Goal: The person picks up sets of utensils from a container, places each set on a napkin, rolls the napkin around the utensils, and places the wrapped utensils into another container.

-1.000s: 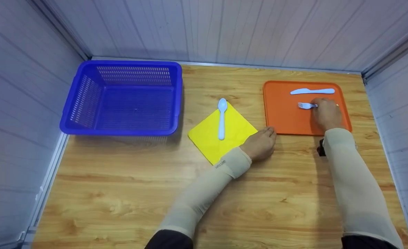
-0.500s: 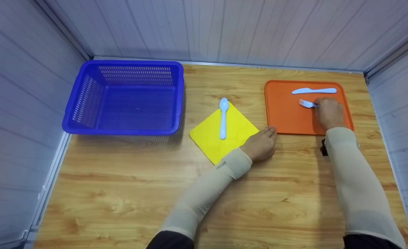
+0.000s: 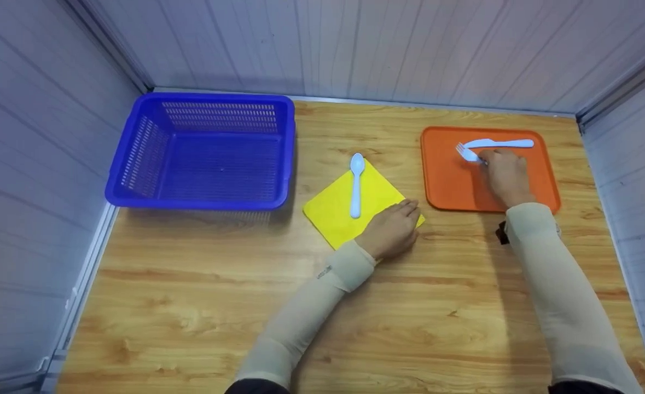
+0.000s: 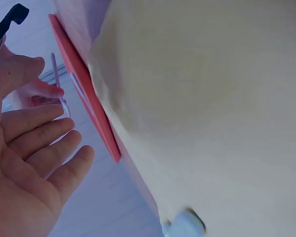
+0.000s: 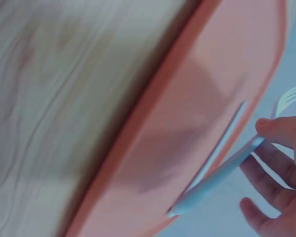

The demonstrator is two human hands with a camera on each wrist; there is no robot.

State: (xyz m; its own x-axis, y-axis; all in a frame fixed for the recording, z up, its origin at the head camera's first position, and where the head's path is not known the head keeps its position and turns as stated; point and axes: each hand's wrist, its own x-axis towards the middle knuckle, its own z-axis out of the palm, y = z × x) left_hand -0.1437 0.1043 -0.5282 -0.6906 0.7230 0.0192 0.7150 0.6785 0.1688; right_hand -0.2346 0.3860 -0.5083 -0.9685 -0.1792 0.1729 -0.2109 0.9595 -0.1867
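Note:
My right hand (image 3: 508, 176) pinches a pale blue plastic fork (image 3: 468, 153) near its middle, between thumb and fingers. In the right wrist view the fork's handle (image 5: 212, 185) hangs tilted above the orange tray (image 5: 158, 98), and its tines point away. On the tray's far part lies a matching knife (image 3: 500, 143); seen from the head, the tines come close to its blade tip. My left hand (image 3: 390, 230) is over the right corner of a yellow napkin (image 3: 327, 210), fingers relaxed, holding nothing in the left wrist view. A pale blue spoon (image 3: 356, 189) lies across the napkin.
A blue plastic basket (image 3: 199, 204) with slotted sides stands at the back left of the wooden table (image 3: 218, 312). Pale panelled walls (image 3: 355, 49) close off the back and both sides.
My right hand has raised the fork off the tray and shifted it left, turning its tines toward the knife. My left hand has drawn back leftward from the tray's near corner over the napkin.

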